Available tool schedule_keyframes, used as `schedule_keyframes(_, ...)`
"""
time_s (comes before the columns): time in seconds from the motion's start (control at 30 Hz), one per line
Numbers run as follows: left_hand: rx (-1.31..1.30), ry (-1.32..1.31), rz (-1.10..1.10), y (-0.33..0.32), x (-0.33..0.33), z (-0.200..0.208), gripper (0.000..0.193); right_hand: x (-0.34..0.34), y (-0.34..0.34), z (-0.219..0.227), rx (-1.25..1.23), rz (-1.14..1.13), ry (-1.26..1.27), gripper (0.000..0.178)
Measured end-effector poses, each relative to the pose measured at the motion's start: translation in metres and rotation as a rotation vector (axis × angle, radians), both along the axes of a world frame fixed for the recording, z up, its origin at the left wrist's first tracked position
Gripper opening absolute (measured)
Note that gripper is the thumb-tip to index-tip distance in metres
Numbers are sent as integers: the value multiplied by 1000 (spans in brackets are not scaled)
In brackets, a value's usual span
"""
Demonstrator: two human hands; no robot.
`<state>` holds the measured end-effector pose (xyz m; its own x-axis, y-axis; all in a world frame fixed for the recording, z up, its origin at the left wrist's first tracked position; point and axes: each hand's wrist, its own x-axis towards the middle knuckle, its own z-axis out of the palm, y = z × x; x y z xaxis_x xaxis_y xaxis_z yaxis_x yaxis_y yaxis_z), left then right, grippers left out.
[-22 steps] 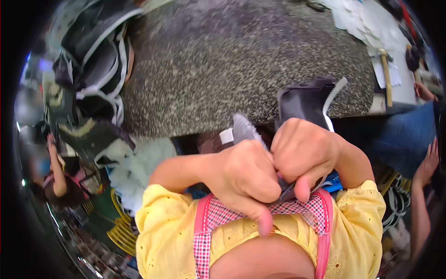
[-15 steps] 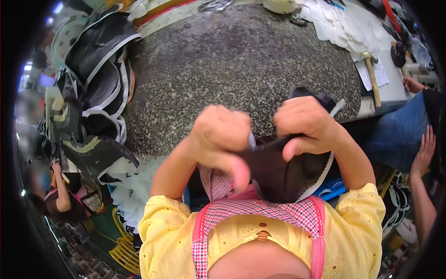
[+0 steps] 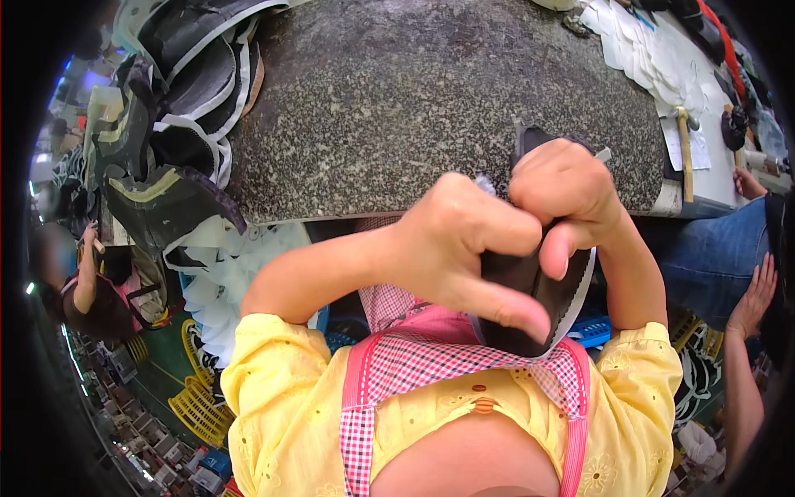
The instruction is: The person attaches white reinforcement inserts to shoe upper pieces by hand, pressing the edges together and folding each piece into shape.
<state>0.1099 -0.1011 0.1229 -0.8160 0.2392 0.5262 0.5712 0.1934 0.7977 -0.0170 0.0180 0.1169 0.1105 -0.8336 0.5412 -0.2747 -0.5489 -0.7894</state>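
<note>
A black, leather-like shoe upper piece (image 3: pixel 571 296) with a pale, zigzag-cut edge hangs over the near table edge, in front of my checked apron. My right hand (image 3: pixel 567 190) grips it from above with curled fingers, the thumb pressed on its dark surface. More of the piece sticks out beyond that hand, over the tabletop. My left hand (image 3: pixel 476 244) is closed on its left side, close against the right hand, with the thumb stretched over the piece. Both hands' fingertips are hidden underneath.
Several black upper pieces with white edges (image 3: pixel 199 83) lie stacked along the left of the speckled table (image 3: pixel 397 108). White cut pieces (image 3: pixel 625 50) and a hammer (image 3: pixel 686 153) lie at right. A co-worker's jeans-clad leg (image 3: pixel 712 257) is close by. Yellow baskets (image 3: pixel 199 410) stand below left.
My left hand has moved right along the piece until it is next to my right hand. The right hand has shifted slightly up and right. The head view has also shifted.
</note>
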Motion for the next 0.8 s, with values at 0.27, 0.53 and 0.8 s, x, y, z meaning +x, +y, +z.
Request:
schedule_keyframes(0.27,661,-430,404,-38,-19,-10,26,-33,6,-2,-37,-512,-249,68)
schedule_keyframes(0.53,455,-197,699,-54,0,-26,33,14,74,-82,500,-548,-835,109)
schedule_keyframes(0.8,248,-231,779,-64,-2,-20,28,-4,6,-13,306,-416,-1016,63)
